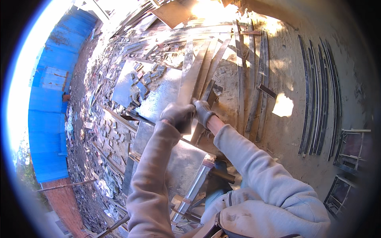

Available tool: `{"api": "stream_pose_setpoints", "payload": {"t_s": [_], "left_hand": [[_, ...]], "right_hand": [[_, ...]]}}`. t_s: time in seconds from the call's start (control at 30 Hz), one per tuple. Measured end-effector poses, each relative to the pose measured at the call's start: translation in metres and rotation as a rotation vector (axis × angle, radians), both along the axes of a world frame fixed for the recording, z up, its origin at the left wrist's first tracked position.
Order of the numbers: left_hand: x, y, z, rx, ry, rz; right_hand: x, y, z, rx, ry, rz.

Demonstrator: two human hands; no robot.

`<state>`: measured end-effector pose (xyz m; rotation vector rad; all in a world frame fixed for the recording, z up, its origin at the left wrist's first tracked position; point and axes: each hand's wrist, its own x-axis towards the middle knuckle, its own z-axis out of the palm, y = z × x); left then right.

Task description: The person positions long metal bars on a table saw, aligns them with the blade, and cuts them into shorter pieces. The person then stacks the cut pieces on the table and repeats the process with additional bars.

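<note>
Gloves on both hands here, and we're gripping one long flat metal strip [189, 75] that runs up and away from us over the scrap yard. Our left hand [177, 116] is wrapped shut around the near end of the strip, and our right hand [203, 112] is clamped on it just beside, the two gloves practically touching. Below our arms there's a metal sheet [183, 162] resting on a stand [197, 184], and another sheet [158, 99] lies further out under the strip. To the right, a bunch of similar strips [254, 79] lie flat on the dirt, with a row of dark curved bars [317, 99] well apart from them near the far right. Scrap offcuts [107, 131] are heaped on the left, in front of a blue fence [51, 99].
</note>
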<state>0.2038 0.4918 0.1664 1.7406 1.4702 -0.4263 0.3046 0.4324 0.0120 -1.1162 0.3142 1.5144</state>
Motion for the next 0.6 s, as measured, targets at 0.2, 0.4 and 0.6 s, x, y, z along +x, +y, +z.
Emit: {"api": "stream_pose_setpoints", "payload": {"t_s": [0.2,0.4,0.6], "left_hand": [[-0.090,-0.157,0.004,-0.267,-0.510,0.433],[-0.155,-0.281,0.042,-0.105,-0.129,0.455],[-0.235,-0.359,0.047,-0.339,-0.555,0.590]], "right_hand": [[-0.056,-0.160,0.021,0.061,-0.417,0.419],[-0.005,-0.157,-0.008,0.084,0.098,-0.125],[0.006,-0.132,-0.019,-0.284,-0.473,0.262]]}}
